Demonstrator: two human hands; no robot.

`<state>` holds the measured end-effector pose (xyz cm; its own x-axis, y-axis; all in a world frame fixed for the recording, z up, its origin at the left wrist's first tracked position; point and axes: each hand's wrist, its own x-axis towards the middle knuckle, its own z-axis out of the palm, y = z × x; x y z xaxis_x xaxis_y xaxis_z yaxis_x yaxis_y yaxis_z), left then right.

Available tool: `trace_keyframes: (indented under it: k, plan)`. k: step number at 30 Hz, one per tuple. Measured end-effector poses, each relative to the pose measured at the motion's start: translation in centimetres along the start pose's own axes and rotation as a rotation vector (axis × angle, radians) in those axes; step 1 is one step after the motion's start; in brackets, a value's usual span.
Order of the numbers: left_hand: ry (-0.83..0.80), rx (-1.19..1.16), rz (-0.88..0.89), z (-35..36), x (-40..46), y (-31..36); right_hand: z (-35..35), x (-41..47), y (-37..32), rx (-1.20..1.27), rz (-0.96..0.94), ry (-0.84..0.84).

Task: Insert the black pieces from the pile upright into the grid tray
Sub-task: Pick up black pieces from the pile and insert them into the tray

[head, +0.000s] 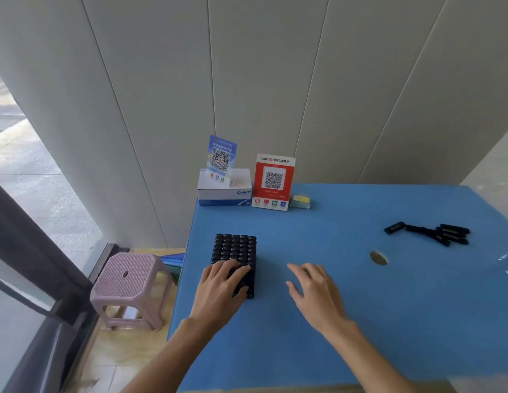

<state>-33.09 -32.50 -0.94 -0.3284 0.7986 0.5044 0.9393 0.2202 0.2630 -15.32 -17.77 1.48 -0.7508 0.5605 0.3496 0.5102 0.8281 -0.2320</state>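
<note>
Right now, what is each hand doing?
Left hand: open, fingers resting on the grid tray.
Right hand: open, holding nothing.

The grid tray [235, 252] is set near the left edge of the table [360, 307], with the pile of pieces [434, 233] well apart at the far right. A box [224, 191] and two cards [273, 181] are placed behind. A stool [130, 282] is found left of the table.
</note>
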Motion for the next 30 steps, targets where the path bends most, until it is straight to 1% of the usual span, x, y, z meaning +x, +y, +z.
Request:
trace_keyframes:
  k: [4,8,10,16,20,24,30]
  plan:
    - [-0.017,0.023,-0.026,1.4,0.6,4.3,-2.3,-1.7,4.0,-0.003,0.026,-0.033]
    - [-0.055,0.035,-0.093,3.4,0.6,10.1,-5.3,-4.4,9.6,-0.012,0.046,-0.096]
    - [-0.075,0.055,-0.101,4.6,0.4,13.4,-7.0,-6.0,12.8,-0.007,0.058,-0.141]
    - [-0.13,0.087,-0.121,8.2,1.3,22.7,-11.5,-9.8,22.4,-0.023,0.08,-0.182]
    - [-0.161,0.05,-0.127,10.5,3.6,27.9,-13.9,-11.4,27.6,-0.05,0.129,-0.202]
    - [-0.187,0.034,-0.098,13.1,6.1,31.0,-15.1,-11.8,32.1,-0.065,0.183,-0.201]
    - [-0.214,0.008,-0.102,17.8,10.5,33.2,-15.1,-10.1,38.7,-0.076,0.215,-0.264]
